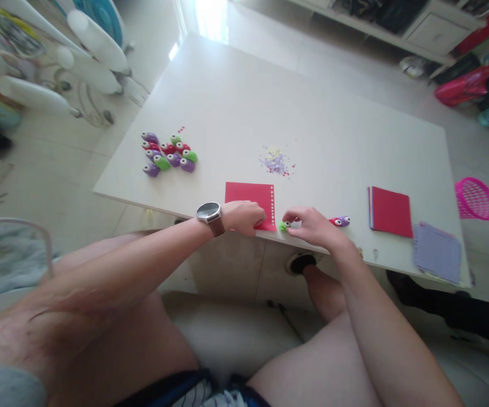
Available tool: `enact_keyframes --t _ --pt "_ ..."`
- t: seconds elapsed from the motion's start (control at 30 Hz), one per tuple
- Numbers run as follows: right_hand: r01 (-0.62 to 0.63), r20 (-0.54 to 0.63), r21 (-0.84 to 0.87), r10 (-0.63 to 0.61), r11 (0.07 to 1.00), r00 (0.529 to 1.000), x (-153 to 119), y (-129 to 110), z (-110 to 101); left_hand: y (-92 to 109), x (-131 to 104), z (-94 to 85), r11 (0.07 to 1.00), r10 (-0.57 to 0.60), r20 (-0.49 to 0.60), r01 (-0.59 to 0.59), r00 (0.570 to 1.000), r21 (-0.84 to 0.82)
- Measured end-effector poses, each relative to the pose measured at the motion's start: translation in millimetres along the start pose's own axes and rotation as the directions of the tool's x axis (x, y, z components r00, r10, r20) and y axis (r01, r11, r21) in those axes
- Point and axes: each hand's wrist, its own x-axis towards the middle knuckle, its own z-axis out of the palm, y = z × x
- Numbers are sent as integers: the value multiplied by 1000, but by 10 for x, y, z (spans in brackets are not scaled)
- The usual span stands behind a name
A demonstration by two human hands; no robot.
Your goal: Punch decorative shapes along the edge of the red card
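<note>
A sheet of red paper (248, 191) lies near the front edge of the white table, with a column of punched holes down its right side. My left hand (246, 216), its fingers curled, presses on the lower part of this sheet. Just right of the paper, my right hand (307, 223) is closed on a small green craft punch (284, 226), partly hidden by the fingers. Beside that hand lie a red craft punch (334, 221) and a purple craft punch (345, 221). Beyond the paper is a loose pile of tiny punched paper bits (276, 161), mostly lilac, yellow and red.
Several purple, red and green craft punches (168, 154) are grouped on the table's left side, near a few red paper bits (181, 130). A stack of red paper (390, 212) and lilac sheets (437, 252) lie at the right. A pink basket (476, 198) stands beyond the right edge.
</note>
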Motion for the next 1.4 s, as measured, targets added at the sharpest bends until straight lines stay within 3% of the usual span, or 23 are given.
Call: enact_keyframes --t 0.83,1.4 --pt "2 25 88 -4 996 1000 13 1 50 -18 11 -12 1000 -7 8 7 1000 -29" --pt "75 8 116 -76 990 997 30 -59 84 2 21 -12 998 -21 2 21 1000 -54"
